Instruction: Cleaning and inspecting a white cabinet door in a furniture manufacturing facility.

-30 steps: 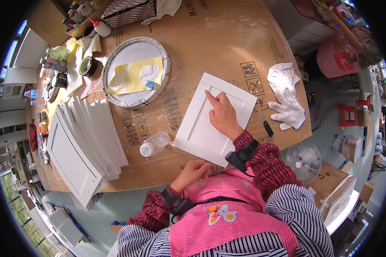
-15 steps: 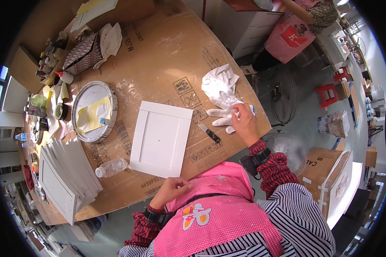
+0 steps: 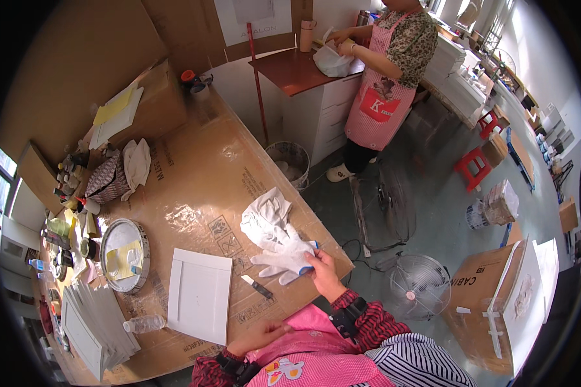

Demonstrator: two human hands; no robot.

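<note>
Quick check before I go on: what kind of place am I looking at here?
Most likely a small workshop for finishing white panels. A workbench covered in cardboard holds a white framed panel and a stack of similar panels; the right hand grips a white glove, and a co-worker in an apron works nearby.

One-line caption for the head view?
Right hand grips a white work glove on the cardboard-covered table; left hand rests near a white panel.

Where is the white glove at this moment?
In the head view, the white glove lies near the table's right edge, held by the right hand, beside a crumpled white cloth.
</note>
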